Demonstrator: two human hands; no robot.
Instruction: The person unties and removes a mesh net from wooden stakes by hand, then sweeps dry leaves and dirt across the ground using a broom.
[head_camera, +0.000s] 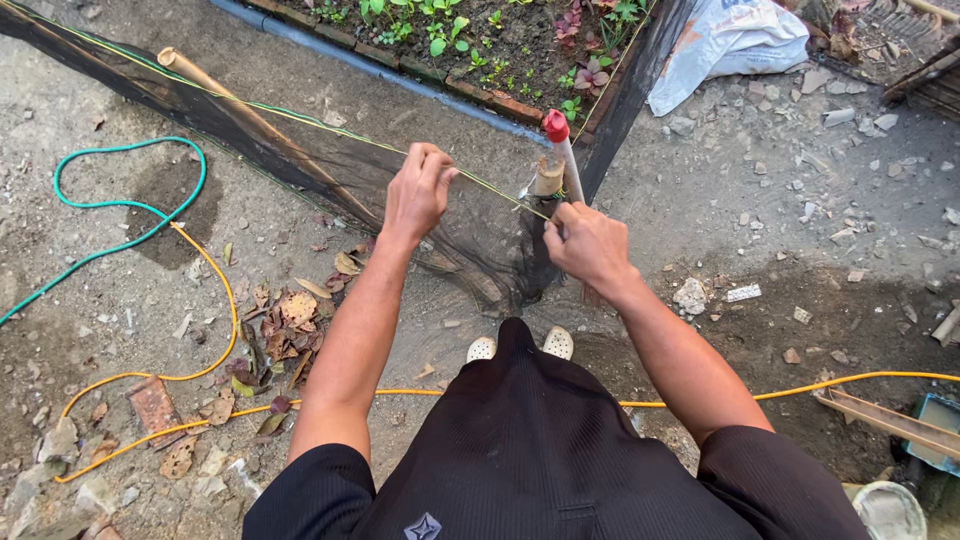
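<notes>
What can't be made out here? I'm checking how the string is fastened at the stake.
- Head view: the string's tie-off, hidden behind the right hand.
- The stake's base, covered by that hand and the black netting.
- The left hand fingertips' grip: too small.
- The netting's far end, cut off top left.

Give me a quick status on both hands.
Left hand pinching the yellow-green string along the black netting. Right hand gripping the red-capped stick. Nothing between them.

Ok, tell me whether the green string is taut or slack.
Taut: the green string runs straight along the black netting to the left hand pinching it.
</notes>
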